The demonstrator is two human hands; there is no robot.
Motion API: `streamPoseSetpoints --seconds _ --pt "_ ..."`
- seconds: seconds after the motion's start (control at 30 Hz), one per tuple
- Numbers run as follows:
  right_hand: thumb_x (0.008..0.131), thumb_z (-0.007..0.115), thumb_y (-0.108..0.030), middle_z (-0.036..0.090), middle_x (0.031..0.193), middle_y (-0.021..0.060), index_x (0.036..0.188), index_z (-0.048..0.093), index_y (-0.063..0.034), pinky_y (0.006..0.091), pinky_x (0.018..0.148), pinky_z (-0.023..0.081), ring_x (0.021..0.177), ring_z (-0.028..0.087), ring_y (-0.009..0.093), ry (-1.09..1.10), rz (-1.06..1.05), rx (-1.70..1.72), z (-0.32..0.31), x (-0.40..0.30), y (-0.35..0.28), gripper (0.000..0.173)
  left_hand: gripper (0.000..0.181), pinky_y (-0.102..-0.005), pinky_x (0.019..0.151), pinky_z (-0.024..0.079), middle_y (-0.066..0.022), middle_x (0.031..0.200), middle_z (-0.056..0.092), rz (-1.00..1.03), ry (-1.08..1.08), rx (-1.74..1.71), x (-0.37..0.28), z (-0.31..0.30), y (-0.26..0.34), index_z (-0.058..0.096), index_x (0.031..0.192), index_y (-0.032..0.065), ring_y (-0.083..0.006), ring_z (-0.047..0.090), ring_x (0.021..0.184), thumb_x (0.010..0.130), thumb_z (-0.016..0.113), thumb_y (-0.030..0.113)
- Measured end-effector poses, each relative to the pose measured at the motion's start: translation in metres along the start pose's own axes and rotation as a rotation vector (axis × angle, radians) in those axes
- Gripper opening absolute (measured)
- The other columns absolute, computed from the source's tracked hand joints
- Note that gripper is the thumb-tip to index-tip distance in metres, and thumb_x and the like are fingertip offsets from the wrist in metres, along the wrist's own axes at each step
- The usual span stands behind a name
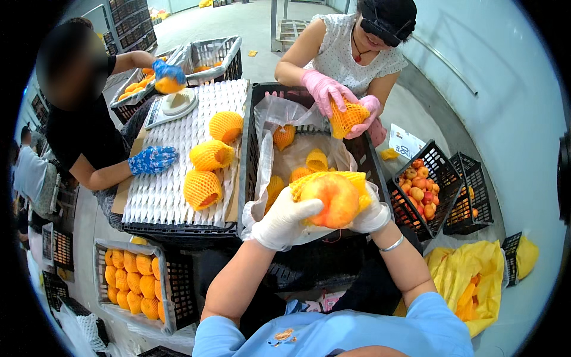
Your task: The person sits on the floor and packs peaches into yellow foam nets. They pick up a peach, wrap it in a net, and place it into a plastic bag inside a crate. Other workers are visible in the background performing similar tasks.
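Note:
A large orange-pink peach, partly wrapped in a yellow foam net sleeve, is held between my white-gloved hands. My left hand grips it from the left, thumb lying across the fruit's front. On the other side, my right hand holds the sleeve and fruit; its fingers are partly hidden behind the net. Both hands are over the near end of a black plastic crate lined with a translucent plastic sheet. Inside it lie a netted fruit, a yellow net sleeve and other partly hidden netted pieces.
Opposite, a person's pink gloves hold a netted fruit. At left, a blue-gloved person works by a scale and three netted fruits. Crates of peaches and netted fruit flank me; a yellow bag sits right.

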State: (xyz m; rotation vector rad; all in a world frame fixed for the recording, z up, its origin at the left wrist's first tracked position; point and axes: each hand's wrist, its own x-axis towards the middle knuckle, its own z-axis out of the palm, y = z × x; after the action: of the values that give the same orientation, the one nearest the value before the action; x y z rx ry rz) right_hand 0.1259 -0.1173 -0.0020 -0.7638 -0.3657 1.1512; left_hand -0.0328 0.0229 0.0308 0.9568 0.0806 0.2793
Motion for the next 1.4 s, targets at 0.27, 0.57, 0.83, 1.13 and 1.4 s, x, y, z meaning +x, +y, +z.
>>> streamPoseSetpoints --seconds 0.27,0.57,0.83,1.13,1.4 --pt "0.083 0.073 -0.003 0.046 0.071 0.0054 0.081 0.045 -0.0072 0.0327 0.057 0.040 0.061 0.045 0.019 0.210 -1.079 -1.382 0.025 -0.002 -0.005 0.028 0.071 -0.0303 0.098 0.049 -0.0163 0.127 0.063 0.397 0.329 0.802 0.010 0.011 0.001 0.048 0.140 -0.0026 -0.0179 0.061 0.115 0.074 0.075 0.002" --pt "0.079 0.071 -0.001 0.049 0.089 0.0089 0.094 0.053 -0.0084 0.0372 0.073 0.041 0.081 0.050 0.025 -0.017 -1.083 -1.644 0.056 -0.012 0.021 0.025 0.069 -0.0377 0.111 0.040 -0.0146 0.141 0.050 0.092 -0.072 -0.466 0.011 -0.011 -0.015 0.033 0.151 0.0034 -0.0244 0.052 0.129 0.087 0.060 0.004" --pt "0.074 0.079 -0.014 0.060 0.111 0.0033 0.107 0.071 -0.0154 0.0402 0.094 0.046 0.105 0.055 0.026 -0.423 -1.217 -1.896 0.055 -0.007 0.023 0.034 0.056 -0.0361 0.102 0.046 -0.0084 0.127 0.061 0.629 0.489 0.109 0.001 -0.019 0.033 0.051 0.138 0.0032 -0.0203 0.059 0.116 0.086 0.071 0.005" --pt "0.079 0.072 -0.003 0.066 0.103 0.0107 0.107 0.070 -0.0071 0.0380 0.087 0.050 0.096 0.063 0.029 -0.044 -1.065 -1.480 0.039 0.000 -0.002 0.028 0.051 -0.0379 0.105 0.042 -0.0236 0.129 0.060 0.091 1.087 1.829 -0.067 -0.192 0.100 0.055 0.135 -0.0007 -0.0348 0.056 0.122 0.094 0.065 0.028" --pt "0.090 0.064 -0.024 0.068 0.102 0.0138 0.099 0.070 -0.0044 0.0426 0.078 0.052 0.091 0.065 0.032 -0.292 -0.531 -1.830 0.008 0.001 0.010 0.023 0.037 -0.0290 0.096 0.049 -0.0153 0.121 0.067 0.866 1.119 1.330 -0.044 -0.107 0.087 0.061 0.126 -0.0066 -0.0181 0.063 0.109 0.098 0.062 0.018"
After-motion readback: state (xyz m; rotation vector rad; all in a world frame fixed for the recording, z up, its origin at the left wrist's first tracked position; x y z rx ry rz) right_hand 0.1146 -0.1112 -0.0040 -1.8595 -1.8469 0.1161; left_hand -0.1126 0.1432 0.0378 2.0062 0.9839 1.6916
